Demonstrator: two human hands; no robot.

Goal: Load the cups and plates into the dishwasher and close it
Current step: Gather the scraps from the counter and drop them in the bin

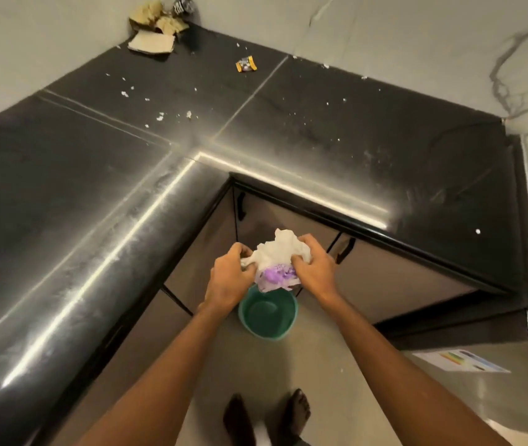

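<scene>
Both my hands hold a crumpled white cloth (277, 252) with a purple patch on its underside, out in front of me in the inner corner of the L-shaped counter. My left hand (230, 278) grips its left end, and my right hand (312, 267) grips its right side. Directly below the cloth a green bucket (267, 313) stands on the floor. No cups, plates or dishwasher racks show in this view.
The black counter (95, 175) wraps round the corner, dotted with white crumbs. Crumpled brown paper (156, 30) and a small yellow wrapper (246, 64) lie near the back wall. Grey cabinet doors (385, 268) with black handles stand below. A labelled appliance top (465, 362) is at right.
</scene>
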